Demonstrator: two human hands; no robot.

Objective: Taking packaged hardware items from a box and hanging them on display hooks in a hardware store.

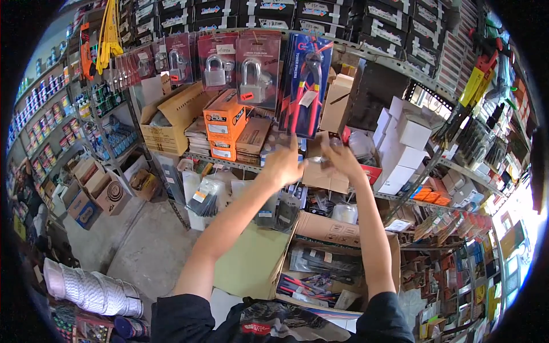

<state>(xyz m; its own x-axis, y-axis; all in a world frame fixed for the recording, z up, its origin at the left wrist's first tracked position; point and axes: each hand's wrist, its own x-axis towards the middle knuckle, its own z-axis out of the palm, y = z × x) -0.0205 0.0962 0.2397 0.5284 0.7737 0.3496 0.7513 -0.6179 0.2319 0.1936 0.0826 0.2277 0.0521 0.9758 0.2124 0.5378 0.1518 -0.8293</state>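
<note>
Both arms reach up towards a metal shelf. My left hand (283,165) is raised with its fingers apart, its index fingertip at the lower edge of a blue-backed pack of tower pincers with red handles (305,85). To the right, my right hand (341,160) is partly blurred, its fingers apart below the same pack, in front of an open cardboard box (328,178). Nothing shows in either hand. Left of the pincers hang packaged padlocks (253,81). Below my forearms stands a large open carton (396,266) holding packaged pincers (309,287) and plastic-wrapped goods (326,261).
Orange boxes (225,118) and an open brown carton (167,133) stand on the shelf to the left, white boxes (399,150) to the right. Black boxes (266,8) line the top. A large roll of white rope (92,289) lies at lower left, near the concrete floor (146,240).
</note>
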